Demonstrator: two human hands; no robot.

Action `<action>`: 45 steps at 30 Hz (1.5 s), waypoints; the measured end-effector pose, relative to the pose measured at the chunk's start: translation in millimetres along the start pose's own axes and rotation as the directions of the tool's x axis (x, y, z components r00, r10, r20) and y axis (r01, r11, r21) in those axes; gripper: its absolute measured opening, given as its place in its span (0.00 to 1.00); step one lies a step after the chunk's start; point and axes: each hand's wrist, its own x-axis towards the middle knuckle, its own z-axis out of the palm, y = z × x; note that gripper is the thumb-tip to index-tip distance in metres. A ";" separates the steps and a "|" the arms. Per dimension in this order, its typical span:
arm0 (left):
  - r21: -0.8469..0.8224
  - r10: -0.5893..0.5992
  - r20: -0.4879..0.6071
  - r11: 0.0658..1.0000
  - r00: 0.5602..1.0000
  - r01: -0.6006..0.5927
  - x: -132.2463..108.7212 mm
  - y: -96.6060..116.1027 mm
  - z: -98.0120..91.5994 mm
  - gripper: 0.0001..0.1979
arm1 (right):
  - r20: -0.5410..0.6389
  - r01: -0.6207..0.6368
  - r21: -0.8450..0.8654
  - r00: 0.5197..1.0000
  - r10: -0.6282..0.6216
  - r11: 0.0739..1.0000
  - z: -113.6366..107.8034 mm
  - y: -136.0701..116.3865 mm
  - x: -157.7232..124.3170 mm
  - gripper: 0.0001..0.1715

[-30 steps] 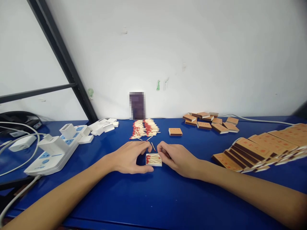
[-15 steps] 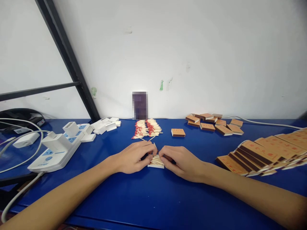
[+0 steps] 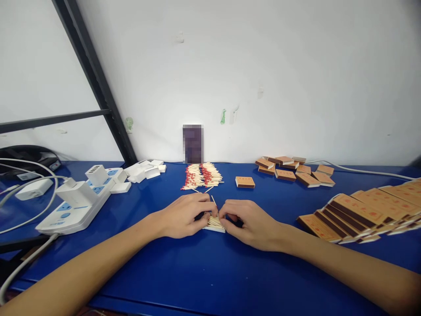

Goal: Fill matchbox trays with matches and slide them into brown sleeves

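Matchbox tray (image 3: 215, 229) lies on the blue table (image 3: 210, 272) directly between your two hands, and its long axis runs roughly from your left to your right, with one long wall facing you. Matches (image 3: 213, 223) fill it, lying mostly along the same axis. Your left hand (image 3: 187, 215) is at the left end, thumb and forefinger bent close together over the matches; I cannot tell if they pinch anything. Your right hand (image 3: 248, 221) is at the right end, fingers curled, with thumb and forefinger at the rim (how firmly they hold it, I cannot tell). So neither hand is clearly nearer: each one covers one short end. Just behind the tray, one loose match (image 3: 213, 200) points toward the gap between your hands. Farther back lies the match pile (image 3: 194, 176), well apart from both.
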 end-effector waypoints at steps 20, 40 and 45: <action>0.514 0.211 0.137 0.820 0.968 -0.252 5.4 21.3 -17.3 0.07 | 0.070 0.159 0.033 0.985 -0.161 0.987 -4.5 -3.4 -3.7 0.10; 0.627 0.326 0.149 0.699 0.934 -0.344 13.3 20.1 -11.8 0.09 | 0.018 0.145 -0.009 0.989 -0.145 0.989 -2.6 -2.4 -5.5 0.09; 0.648 0.360 0.122 0.677 0.925 -0.349 12.7 18.5 -10.3 0.09 | -0.004 0.162 0.032 0.987 -0.162 0.986 -2.6 -0.3 -6.5 0.10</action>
